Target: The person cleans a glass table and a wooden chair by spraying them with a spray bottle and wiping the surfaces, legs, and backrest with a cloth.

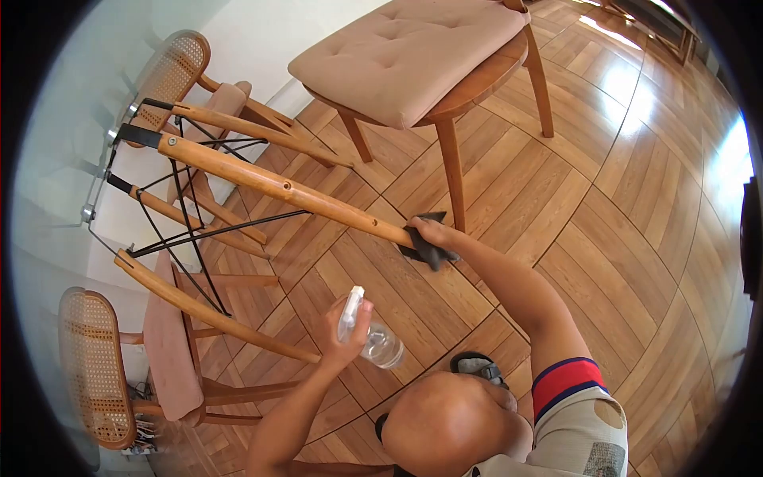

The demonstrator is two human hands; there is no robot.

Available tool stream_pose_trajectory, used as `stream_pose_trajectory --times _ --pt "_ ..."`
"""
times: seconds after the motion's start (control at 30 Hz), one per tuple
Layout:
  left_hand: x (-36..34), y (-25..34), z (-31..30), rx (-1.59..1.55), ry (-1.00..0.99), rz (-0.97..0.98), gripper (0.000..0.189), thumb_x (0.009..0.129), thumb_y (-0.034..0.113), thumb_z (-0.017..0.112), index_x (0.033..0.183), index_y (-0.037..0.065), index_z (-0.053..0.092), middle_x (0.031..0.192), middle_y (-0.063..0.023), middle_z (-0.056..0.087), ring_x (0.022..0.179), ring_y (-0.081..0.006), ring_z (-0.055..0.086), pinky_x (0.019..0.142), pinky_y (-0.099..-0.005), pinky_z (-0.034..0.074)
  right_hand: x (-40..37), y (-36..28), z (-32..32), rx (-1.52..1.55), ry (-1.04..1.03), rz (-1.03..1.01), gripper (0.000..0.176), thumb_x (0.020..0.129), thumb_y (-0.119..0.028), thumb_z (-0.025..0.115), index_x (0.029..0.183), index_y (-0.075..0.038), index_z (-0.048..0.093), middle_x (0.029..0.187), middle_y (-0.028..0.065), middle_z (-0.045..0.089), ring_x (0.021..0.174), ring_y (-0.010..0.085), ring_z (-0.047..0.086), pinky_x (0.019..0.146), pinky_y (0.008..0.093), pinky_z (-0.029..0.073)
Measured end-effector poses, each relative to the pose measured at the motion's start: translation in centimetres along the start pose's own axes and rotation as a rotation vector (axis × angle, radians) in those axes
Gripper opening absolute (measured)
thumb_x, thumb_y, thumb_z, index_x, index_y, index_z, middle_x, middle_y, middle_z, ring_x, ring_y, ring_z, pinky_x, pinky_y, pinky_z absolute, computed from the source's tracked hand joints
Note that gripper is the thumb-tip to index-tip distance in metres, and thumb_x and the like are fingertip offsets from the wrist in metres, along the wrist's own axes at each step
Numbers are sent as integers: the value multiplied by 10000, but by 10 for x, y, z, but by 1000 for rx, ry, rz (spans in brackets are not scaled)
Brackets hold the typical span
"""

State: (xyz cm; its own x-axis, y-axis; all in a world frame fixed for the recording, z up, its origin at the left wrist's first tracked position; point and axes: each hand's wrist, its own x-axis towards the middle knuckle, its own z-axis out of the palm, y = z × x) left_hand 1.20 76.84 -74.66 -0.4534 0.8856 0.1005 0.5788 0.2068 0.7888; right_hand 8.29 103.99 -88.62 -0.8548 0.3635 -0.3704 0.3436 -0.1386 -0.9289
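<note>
My left hand (343, 338) is wrapped around a clear spray bottle (384, 347) with a white trigger head, held above the floor. My right hand (431, 230) grips a dark cloth (434, 253), which is wrapped around the free end of a wooden chair leg (286, 188). That leg belongs to a chair lying tipped over, with several wooden legs pointing toward me. Black metal rods (187, 237) cross between the legs, and black brackets fix them to a pale shell at the left edge.
A wooden chair with a pink tufted cushion (413, 56) stands beyond my right hand. Two cane-backed chairs are at the left, one with its back (97, 367) low in view. My bent knee (449, 425) and a sandal (477, 367) are below, on wood-patterned flooring (604, 262).
</note>
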Motion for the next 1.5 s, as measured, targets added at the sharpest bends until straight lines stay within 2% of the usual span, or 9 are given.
stream_pose_trajectory --times 0.17,0.3,0.43,0.5,0.77,0.83,1.1,1.27,1.5 --pt "20 -24 44 18 28 46 215 920 190 626 832 -6 641 659 -53 582 602 -121 540 546 -310 422 12 -72 13 713 -198 -93 498 975 -386 433 1189 33 597 1081 125 678 953 235 641 916 355 503" --pt "43 -37 73 1 77 84 234 896 171 637 743 1 588 654 -148 574 574 -304 589 539 -396 434 6 -114 14 699 -152 -63 420 956 -393 452 1013 -22 639 976 105 672 801 207 627 755 337 531" --pt "45 -56 97 89 64 36 229 893 184 651 751 11 606 626 -117 584 558 -228 572 546 -356 435 17 -82 14 564 -259 -21 421 967 -398 436 1046 -40 643 1023 98 679 847 227 629 802 347 520" --pt "37 -47 103 242 -57 91 208 886 177 651 760 14 618 628 -127 590 548 -270 573 551 -382 444 -18 -92 10 89 -59 55 490 992 -404 409 1212 -17 611 1169 122 673 1059 251 626 1002 351 445" --pt "-12 -7 23 137 -287 66 180 885 178 639 824 9 634 770 -156 598 709 -341 613 616 -409 470 4 14 83 -156 821 -658 376 926 -332 543 1020 31 572 974 308 601 896 506 560 778 558 434" --pt "-16 11 -6 182 -405 59 166 875 168 657 846 5 647 778 -147 607 732 -317 631 641 -396 484 17 99 88 -52 931 -248 376 944 -329 529 1007 31 615 965 305 603 893 469 579 785 537 427" --pt "-54 33 -84 220 -261 63 168 847 180 687 883 18 661 807 -114 633 729 -265 647 664 -349 500 -31 -140 114 -218 845 -587 556 1020 -312 395 676 47 643 685 295 609 732 480 597 741 535 429" --pt "-75 25 -96 103 -126 104 165 843 161 691 892 8 650 790 -95 628 733 -208 631 668 -326 484 -31 -263 144 -195 926 -1328 499 1016 -322 450 718 41 620 666 300 591 705 504 572 690 541 435" --pt "-79 30 -131 -36 64 150 166 824 179 706 840 21 657 786 -98 628 741 -217 623 665 -334 468 -122 -228 140 -29 419 -614 347 1022 -304 508 890 8 584 816 36 576 689 126 516 606 325 455"
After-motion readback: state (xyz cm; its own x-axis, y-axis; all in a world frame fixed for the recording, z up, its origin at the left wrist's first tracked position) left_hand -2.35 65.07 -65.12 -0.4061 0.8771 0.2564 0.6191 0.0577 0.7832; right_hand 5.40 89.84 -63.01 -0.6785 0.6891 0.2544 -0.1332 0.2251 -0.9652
